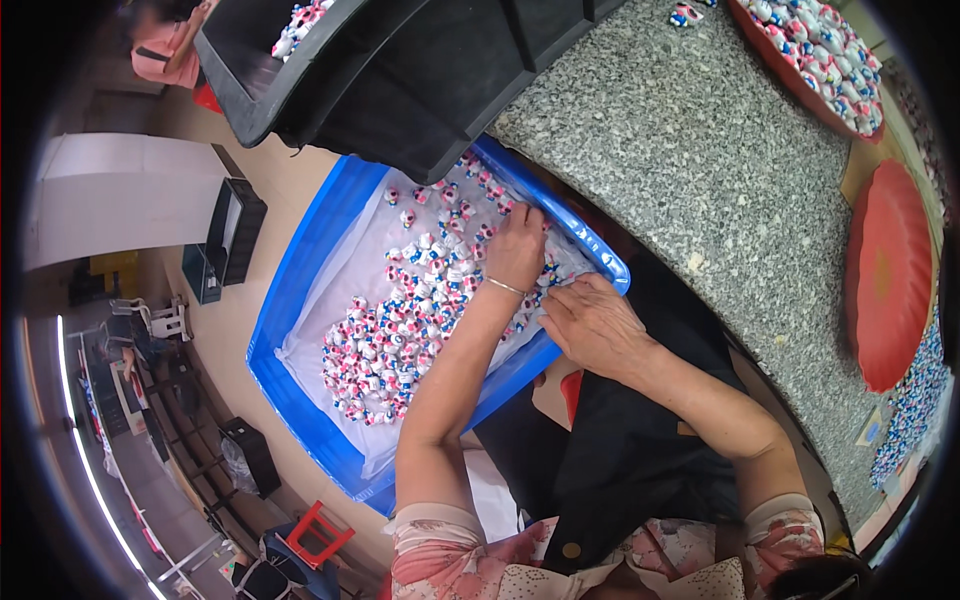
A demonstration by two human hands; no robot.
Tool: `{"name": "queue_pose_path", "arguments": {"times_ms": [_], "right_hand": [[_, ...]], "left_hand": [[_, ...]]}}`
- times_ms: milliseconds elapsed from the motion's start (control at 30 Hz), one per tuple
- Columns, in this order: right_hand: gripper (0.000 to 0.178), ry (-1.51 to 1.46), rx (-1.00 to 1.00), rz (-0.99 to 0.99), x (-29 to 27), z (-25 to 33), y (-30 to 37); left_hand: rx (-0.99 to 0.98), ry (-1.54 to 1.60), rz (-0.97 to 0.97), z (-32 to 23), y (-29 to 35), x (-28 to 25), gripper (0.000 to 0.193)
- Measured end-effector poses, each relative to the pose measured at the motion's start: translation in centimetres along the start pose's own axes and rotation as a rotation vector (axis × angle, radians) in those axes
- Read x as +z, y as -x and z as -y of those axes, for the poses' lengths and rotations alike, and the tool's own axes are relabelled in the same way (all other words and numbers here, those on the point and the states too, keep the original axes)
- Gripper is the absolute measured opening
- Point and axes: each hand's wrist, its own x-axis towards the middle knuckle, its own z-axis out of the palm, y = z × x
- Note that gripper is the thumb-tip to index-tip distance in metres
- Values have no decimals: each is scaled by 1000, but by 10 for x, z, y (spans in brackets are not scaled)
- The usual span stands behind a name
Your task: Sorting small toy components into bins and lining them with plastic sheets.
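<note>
A blue tray [290, 290] lined with a white sheet holds a heap of small painted figurines [375, 350] in white, pink and blue. My left hand [516, 247], with a thin bangle at its wrist, reaches over the heap to the tray's right side. Its fingers bend down among the figurines, and their tips are mostly hidden. Close by, my right hand [597, 325] is at the tray's near right edge with its fingers curled together. Whatever either hand pinches is too small or too covered to make out.
A black bin [420, 80] overhangs the tray's far end, with more figurines inside. On the speckled stone counter [660, 130] at right sit a red bowl [800, 85] of figurines and a red scalloped tray [885, 280]. A red stool [320, 535] and another person [165, 55] are farther off.
</note>
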Motion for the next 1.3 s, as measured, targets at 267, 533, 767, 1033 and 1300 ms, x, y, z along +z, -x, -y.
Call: {"name": "queue_pose_path", "arguments": {"times_ms": [267,533,767,1033,1300], "right_hand": [[29,25,-7,-20,-1,-1,2],[25,-12,-59,-176,5,0,0],[22,-19,-48,-158,2,2,-1],[22,-12,-68,-152,0,1,-1],[32,19,-21,-8,-4,2,0]], "left_hand": [[-35,152,-58,13,17,-13,24],[-223,97,37,3,10,-16,26],[-76,214,53,27,24,-11,24],[53,168,217,30,13,-20,17],[-15,539,67,7,7,-23,17]]}}
